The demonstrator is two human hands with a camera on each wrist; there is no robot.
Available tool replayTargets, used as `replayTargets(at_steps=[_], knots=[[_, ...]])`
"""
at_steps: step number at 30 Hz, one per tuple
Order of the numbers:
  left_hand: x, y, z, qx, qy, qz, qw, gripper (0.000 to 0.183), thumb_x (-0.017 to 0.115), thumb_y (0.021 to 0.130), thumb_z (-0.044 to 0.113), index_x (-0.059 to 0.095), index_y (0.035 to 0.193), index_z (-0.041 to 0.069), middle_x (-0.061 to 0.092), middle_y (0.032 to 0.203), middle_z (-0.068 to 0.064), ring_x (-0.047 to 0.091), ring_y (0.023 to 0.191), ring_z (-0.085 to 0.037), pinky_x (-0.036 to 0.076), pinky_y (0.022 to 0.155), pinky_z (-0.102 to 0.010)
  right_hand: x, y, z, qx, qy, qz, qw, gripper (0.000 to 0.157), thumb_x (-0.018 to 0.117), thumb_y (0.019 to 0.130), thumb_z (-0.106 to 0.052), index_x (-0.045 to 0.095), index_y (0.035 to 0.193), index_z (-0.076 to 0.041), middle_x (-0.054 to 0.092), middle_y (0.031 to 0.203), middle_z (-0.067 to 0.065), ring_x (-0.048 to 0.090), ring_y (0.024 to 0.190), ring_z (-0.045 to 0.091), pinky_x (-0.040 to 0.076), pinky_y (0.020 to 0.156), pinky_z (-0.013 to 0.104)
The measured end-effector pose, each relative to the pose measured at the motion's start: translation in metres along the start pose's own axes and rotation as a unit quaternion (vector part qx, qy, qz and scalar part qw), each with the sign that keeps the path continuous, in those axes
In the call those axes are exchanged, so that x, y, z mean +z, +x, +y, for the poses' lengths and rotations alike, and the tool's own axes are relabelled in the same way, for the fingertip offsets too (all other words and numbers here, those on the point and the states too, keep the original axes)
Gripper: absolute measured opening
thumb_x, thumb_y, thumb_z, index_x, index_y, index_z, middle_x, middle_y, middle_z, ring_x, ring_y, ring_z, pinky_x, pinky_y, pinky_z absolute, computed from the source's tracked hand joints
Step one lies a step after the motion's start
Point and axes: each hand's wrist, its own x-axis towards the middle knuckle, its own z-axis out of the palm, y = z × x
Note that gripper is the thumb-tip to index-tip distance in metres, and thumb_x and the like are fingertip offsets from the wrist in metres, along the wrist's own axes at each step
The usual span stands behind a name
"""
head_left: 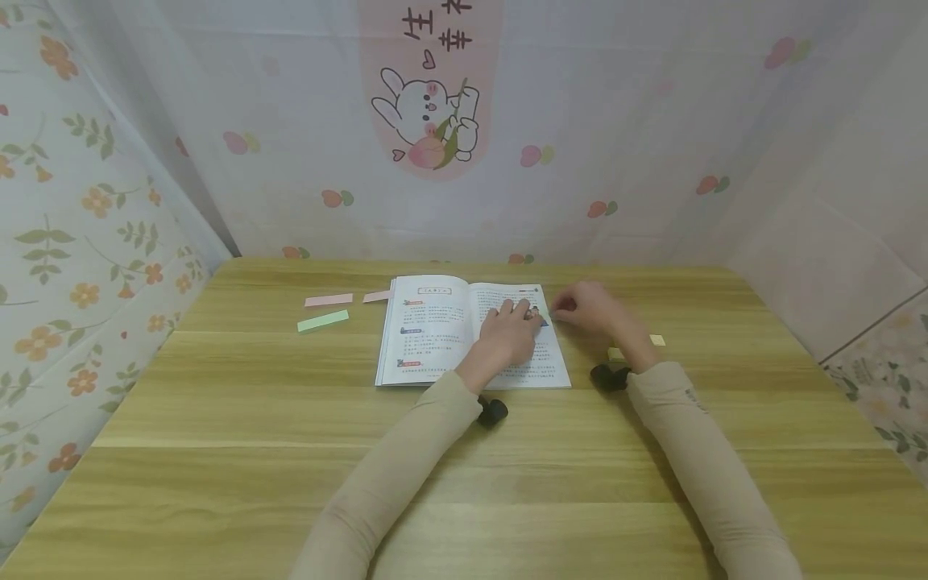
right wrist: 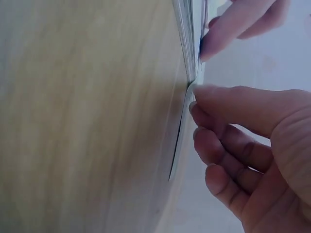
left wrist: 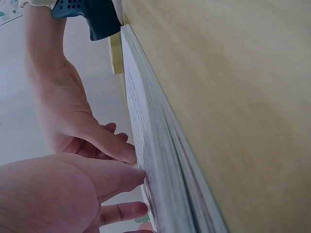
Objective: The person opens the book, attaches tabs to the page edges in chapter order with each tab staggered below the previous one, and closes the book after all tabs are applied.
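Observation:
An open book (head_left: 428, 346) with printed pages lies on the wooden table. My left hand (head_left: 510, 332) rests on its right page, fingers spread and fingertips pressing on the paper by a small coloured picture. At the book's right edge my right hand (head_left: 590, 308) has thumb and forefinger brought together, pinching a thin pale strip (right wrist: 181, 138) that sticks out from the page edge. The other fingers of that hand curl loosely beneath. From the left wrist view, the thick stack of page edges (left wrist: 163, 126) shows, with both hands close together above it.
Left of the book lie a pink sticky strip (head_left: 329, 300) and a green sticky strip (head_left: 322, 321); another pink strip (head_left: 375, 296) reaches the book's edge. Yellow sticky pads (head_left: 615, 354) lie by the right wrist. A patterned curtain (head_left: 290, 161) hangs behind the table.

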Motion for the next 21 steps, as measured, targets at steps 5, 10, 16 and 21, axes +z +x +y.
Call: replayTargets(at_steps=[5,10,16,21], knots=[[0.001,0.001,0.000,0.001,0.002,0.003,1.0000,0.049,0.041,0.107,0.024,0.042,0.156,0.023,0.028,0.163,-0.004,0.029,0.144,-0.025,0.031,0.115,-0.044,0.002,0.002,-0.002,-0.009,-0.014,0.004,1.000,0.010,0.069,0.092,-0.004,0.076,0.096,0.003,0.074,0.094,0.014,0.067,0.090,0.030,0.053,0.085,0.048],[0.001,0.001,0.000,0.001,0.003,0.001,1.0000,0.049,0.041,0.106,0.025,0.043,0.155,0.023,0.027,0.163,-0.005,0.028,0.146,-0.026,0.030,0.116,-0.046,0.002,0.001,-0.004,-0.010,-0.012,0.008,1.000,0.008,0.071,0.090,-0.003,0.077,0.094,0.001,0.074,0.091,0.011,0.067,0.088,0.027,0.054,0.083,0.046],[0.002,0.002,0.001,0.000,0.009,0.001,1.0000,0.049,0.041,0.106,0.024,0.042,0.155,0.023,0.028,0.163,-0.004,0.029,0.145,-0.026,0.030,0.115,-0.045,0.001,-0.001,-0.006,-0.008,-0.008,0.013,1.000,0.008,0.071,0.089,-0.001,0.078,0.094,0.001,0.074,0.092,0.012,0.068,0.089,0.027,0.054,0.084,0.047],[0.002,0.002,0.000,0.001,0.013,0.002,0.9999,0.049,0.041,0.107,0.026,0.042,0.156,0.024,0.030,0.161,-0.003,0.031,0.142,-0.024,0.031,0.115,-0.045,0.003,-0.001,-0.012,-0.017,0.002,0.014,1.000,0.010,0.072,0.090,-0.001,0.078,0.097,0.003,0.075,0.095,0.015,0.069,0.091,0.030,0.054,0.086,0.049]])
